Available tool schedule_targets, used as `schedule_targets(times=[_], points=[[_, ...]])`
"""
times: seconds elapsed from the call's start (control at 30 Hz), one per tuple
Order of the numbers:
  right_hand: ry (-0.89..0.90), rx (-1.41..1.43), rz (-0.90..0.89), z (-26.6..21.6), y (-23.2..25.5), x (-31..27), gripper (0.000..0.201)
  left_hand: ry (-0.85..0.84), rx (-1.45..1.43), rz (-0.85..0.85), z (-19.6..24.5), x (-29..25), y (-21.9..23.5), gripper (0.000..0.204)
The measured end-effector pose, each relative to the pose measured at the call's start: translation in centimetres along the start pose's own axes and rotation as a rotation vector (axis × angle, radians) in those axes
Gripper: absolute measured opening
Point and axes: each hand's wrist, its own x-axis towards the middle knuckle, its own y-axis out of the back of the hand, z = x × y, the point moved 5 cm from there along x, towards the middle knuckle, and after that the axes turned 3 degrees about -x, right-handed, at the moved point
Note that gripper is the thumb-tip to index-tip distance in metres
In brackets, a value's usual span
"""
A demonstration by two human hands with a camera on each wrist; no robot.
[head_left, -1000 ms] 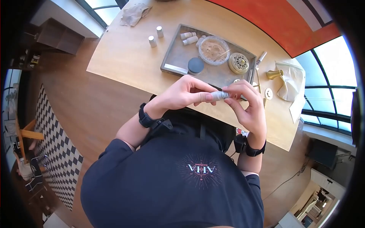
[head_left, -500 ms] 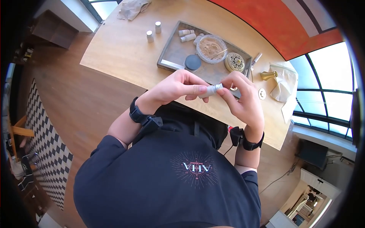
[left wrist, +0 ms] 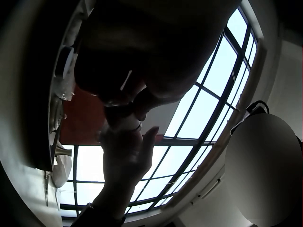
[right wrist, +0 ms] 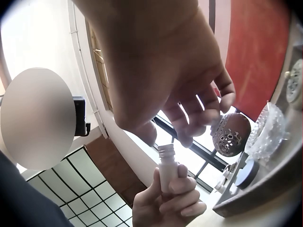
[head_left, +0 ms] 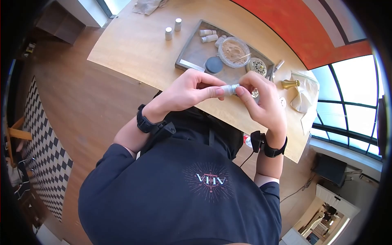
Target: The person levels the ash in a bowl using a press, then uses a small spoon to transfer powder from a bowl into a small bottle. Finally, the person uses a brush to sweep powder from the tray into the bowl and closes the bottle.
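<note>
In the head view my left hand (head_left: pixel 185 90) pinches a small white bottle (head_left: pixel 227 90) between thumb and fingers, just over the table's near edge. My right hand (head_left: pixel 265 97) is at the bottle's ridged top, its thumb overlapping that end. From the right wrist, the bottle (right wrist: pixel 168 174) stands upright in the left hand (right wrist: pixel 165 205), its threaded neck uncapped. Just above the neck, the right hand (right wrist: pixel 175 90) has its thumb and fingers spread apart, with window light showing between. Both hands are dark in the left wrist view.
A grey tray (head_left: pixel 182 51) holds more small bottles, a clear bowl (head_left: pixel 221 52) of brown powder with a stick, a dark round lid (head_left: pixel 214 65) and a pierced brass burner (head_left: pixel 258 67). Two capped bottles stand left of it. At right are a brass vase (head_left: pixel 290 84) and pale cloth (head_left: pixel 303 96).
The bottle has swung from a tilt to nearly level and turned in the left hand. My right thumb has moved over its end. The head view has shifted slightly.
</note>
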Motion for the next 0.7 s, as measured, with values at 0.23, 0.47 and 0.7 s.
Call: schedule_targets(times=[0.23, 0.47, 0.7], points=[[-0.159, -0.134, -0.042, 0.6, -1.7, 0.5, 0.026, -0.059, 0.277, 0.089, 0.8, -0.5, 0.2, 0.028], [-0.041, 0.006, 0.059, 0.1, -0.9, 0.5, 0.031, -0.056, 0.283, 0.095, 0.6, -0.5, 0.0, 0.029], [-0.001, -0.019, 0.068, -0.2, -0.4, 0.7, 0.026, -0.136, 0.330, 0.111, 0.6, -0.3, 0.1, 0.029]])
